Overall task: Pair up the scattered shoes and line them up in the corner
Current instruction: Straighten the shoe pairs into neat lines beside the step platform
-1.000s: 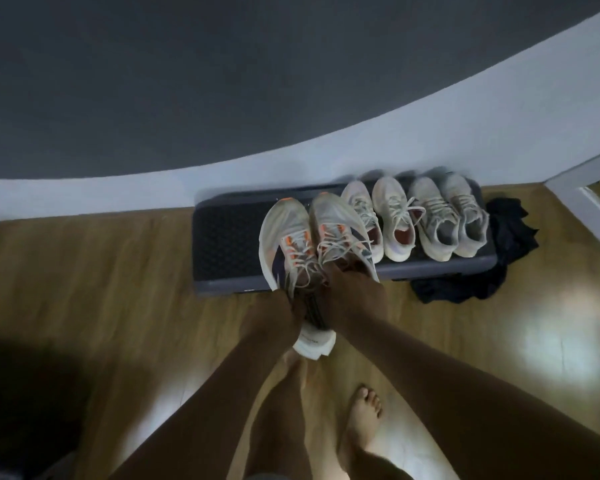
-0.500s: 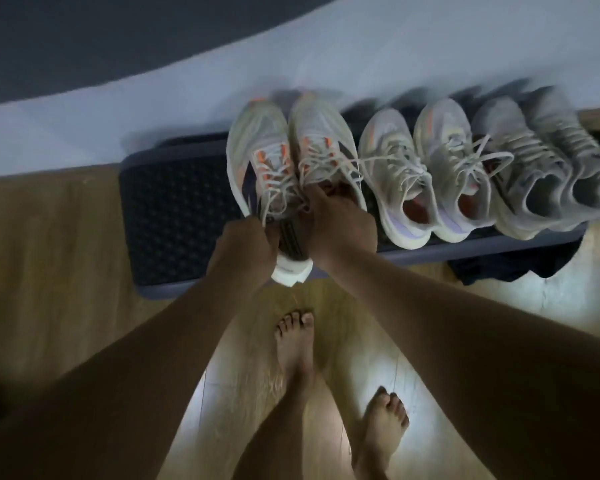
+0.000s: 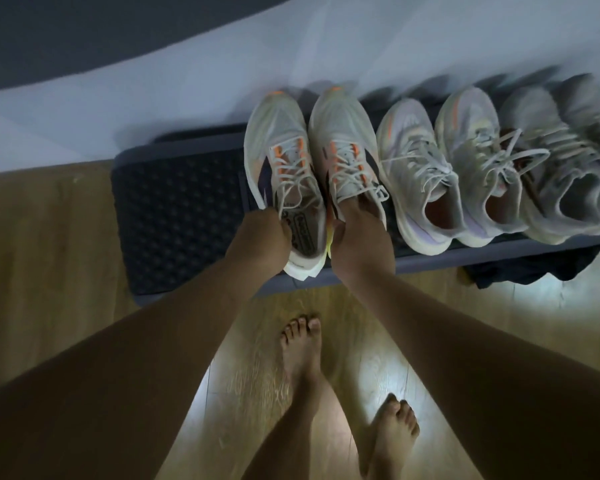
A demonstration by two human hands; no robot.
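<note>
Left hand grips sneaker; insole illegible.

Three pairs, six in all, along the one dark platform: two white-and-orange sneakers, one in my left hand and one in my right hand, two pale lilac sneakers mid-platform, two grey sneakers at its right end. One dark cloth by its front right corner; my two bare feet
</note>
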